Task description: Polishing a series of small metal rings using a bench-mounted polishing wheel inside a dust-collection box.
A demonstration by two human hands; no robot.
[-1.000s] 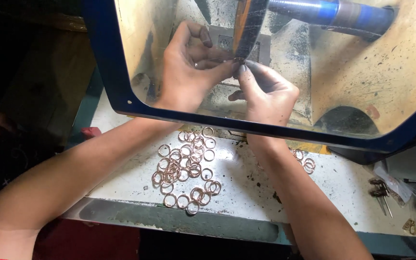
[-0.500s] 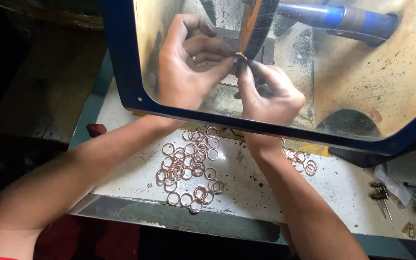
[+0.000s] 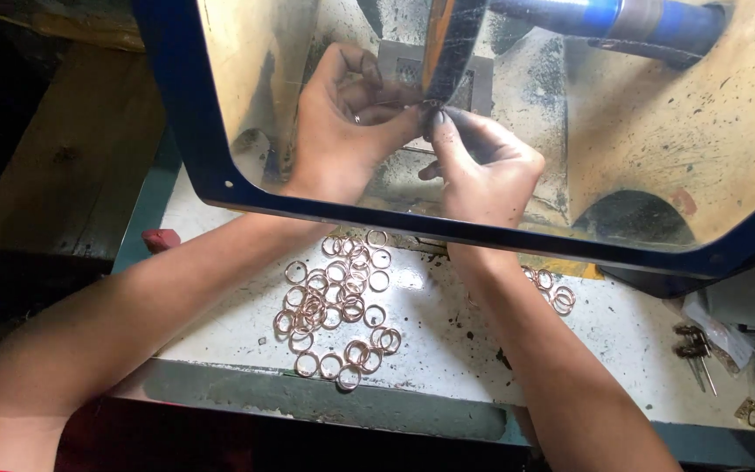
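Behind a clear shield with a dark blue frame (image 3: pixel 187 131), my left hand (image 3: pixel 347 122) and my right hand (image 3: pixel 482 162) meet fingertip to fingertip. Together they pinch a small metal ring (image 3: pixel 431 105) against the rim of a thin dark wheel (image 3: pixel 452 39) that stands on edge. The ring is mostly hidden by my fingers. A blue and silver shaft (image 3: pixel 609 16) runs right from the wheel. On the white bench (image 3: pixel 447 323) below lies a pile of several copper-coloured rings (image 3: pixel 335 297) between my forearms.
A smaller group of rings (image 3: pixel 552 291) lies right of my right wrist. Keys and small metal parts (image 3: pixel 701 350) sit at the bench's right end. A red object (image 3: pixel 161 239) lies at the bench's left edge, beside a wooden board (image 3: pixel 63 157).
The view has shifted slightly. My hands have stayed together at the wheel, fingers adjusting their pinch on the ring. The ring piles have not moved.
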